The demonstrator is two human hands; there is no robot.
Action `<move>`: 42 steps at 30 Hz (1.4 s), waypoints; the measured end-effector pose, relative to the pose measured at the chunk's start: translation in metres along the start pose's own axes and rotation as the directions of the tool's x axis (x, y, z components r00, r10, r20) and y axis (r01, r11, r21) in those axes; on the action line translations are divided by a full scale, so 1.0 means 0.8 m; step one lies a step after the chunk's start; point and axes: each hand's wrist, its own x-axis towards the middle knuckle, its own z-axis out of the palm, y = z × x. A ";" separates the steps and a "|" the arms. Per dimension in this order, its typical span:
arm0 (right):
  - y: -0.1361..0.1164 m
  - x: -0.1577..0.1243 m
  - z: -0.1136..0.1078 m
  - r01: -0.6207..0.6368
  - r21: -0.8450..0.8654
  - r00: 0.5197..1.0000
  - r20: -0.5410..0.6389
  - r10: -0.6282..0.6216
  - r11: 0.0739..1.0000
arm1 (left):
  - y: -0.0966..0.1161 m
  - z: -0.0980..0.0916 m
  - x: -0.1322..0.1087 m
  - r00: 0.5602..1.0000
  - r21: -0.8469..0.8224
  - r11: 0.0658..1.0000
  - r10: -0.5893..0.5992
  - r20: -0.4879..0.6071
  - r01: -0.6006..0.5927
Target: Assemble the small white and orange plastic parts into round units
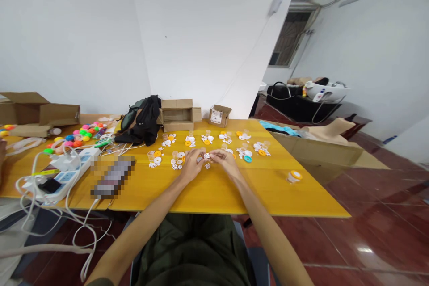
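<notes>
Both my hands meet over the middle of the yellow table point(214, 187). My left hand point(192, 164) and my right hand point(227, 160) pinch a small white die with dark pips point(207, 156) between their fingertips. More small white dice point(174, 164) lie scattered around them, among white and orange round lids point(157, 159) and small clear cups point(150, 155). A teal lid point(247, 158) lies just right of my right hand.
A small capped jar with an orange lid point(294, 176) stands alone at the right. Open cardboard boxes point(177, 114), a black bag point(142, 120), coloured balls point(80, 136), a power strip with white cables point(65, 174) and a blurred flat object point(112, 177) fill the left and back.
</notes>
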 end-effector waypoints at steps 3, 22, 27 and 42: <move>0.000 -0.001 -0.001 -0.012 0.007 1.000 0.007 0.012 1.000 | 0.000 -0.001 0.000 1.000 -0.001 1.000 0.018 0.004 -0.018; 0.001 0.000 0.003 0.001 -0.027 0.999 0.049 0.001 1.000 | -0.003 0.001 0.000 0.999 0.001 0.999 0.034 0.018 -0.034; 0.000 0.000 0.003 0.027 -0.039 0.998 0.055 -0.024 0.999 | -0.002 0.000 0.000 0.999 0.000 1.000 0.027 0.021 -0.027; 0.007 0.003 0.002 0.076 -0.053 0.994 0.085 -0.071 0.996 | 0.002 -0.003 -0.001 0.999 -0.008 0.999 0.052 0.002 -0.052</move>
